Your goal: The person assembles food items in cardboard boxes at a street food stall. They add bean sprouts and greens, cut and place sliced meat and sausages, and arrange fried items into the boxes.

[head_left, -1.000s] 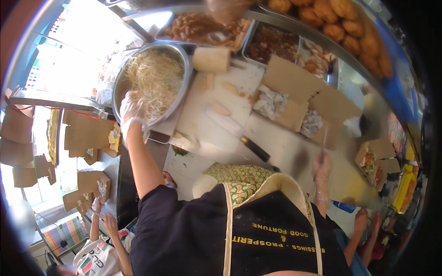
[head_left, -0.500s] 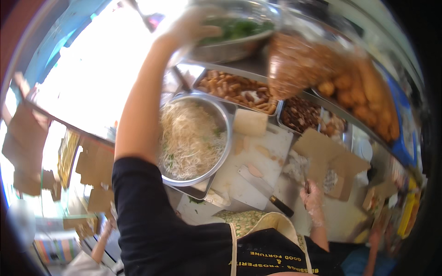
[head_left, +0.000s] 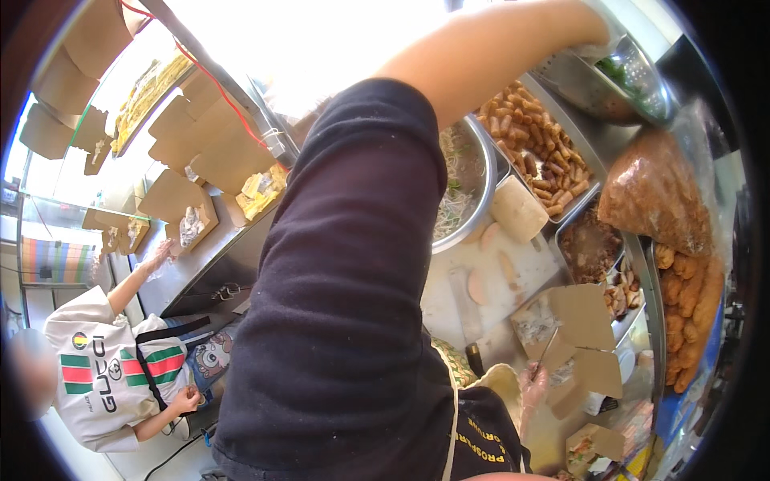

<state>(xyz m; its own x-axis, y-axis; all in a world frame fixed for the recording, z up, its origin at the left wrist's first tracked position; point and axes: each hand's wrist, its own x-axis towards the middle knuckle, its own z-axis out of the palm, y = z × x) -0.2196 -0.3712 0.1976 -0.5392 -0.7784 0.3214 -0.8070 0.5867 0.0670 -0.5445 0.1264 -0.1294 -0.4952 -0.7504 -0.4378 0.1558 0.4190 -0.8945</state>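
Note:
My left arm stretches across the view to a metal colander (head_left: 642, 80) holding green leaves. The gloved left hand (head_left: 603, 40) is at the colander's near rim, its fingers hidden. My right hand (head_left: 532, 386), in a clear glove, is closed around a slim metal utensil (head_left: 549, 345), whose exact kind I cannot make out. It points into an open cardboard box (head_left: 579, 309) with white food inside. Between my arms lie a white cutting board (head_left: 449, 280), a pale block (head_left: 520, 210) and a knife with a dark handle (head_left: 474, 361). My left sleeve partly covers a metal bowl of noodles and sprouts (head_left: 459, 180).
Behind the board are a tray of small fried rolls (head_left: 537, 136) and a tray of dark chopped meat (head_left: 589, 244). A bulging plastic bag (head_left: 658, 188) and fried pieces (head_left: 682, 313) stand at right. A person (head_left: 112, 353) reaches toward food boxes (head_left: 191, 220) at left.
The view has swung, shifting the counter rightward and showing more of the person at left. My left hand remains at the colander; the right still holds the utensil, now at the box.

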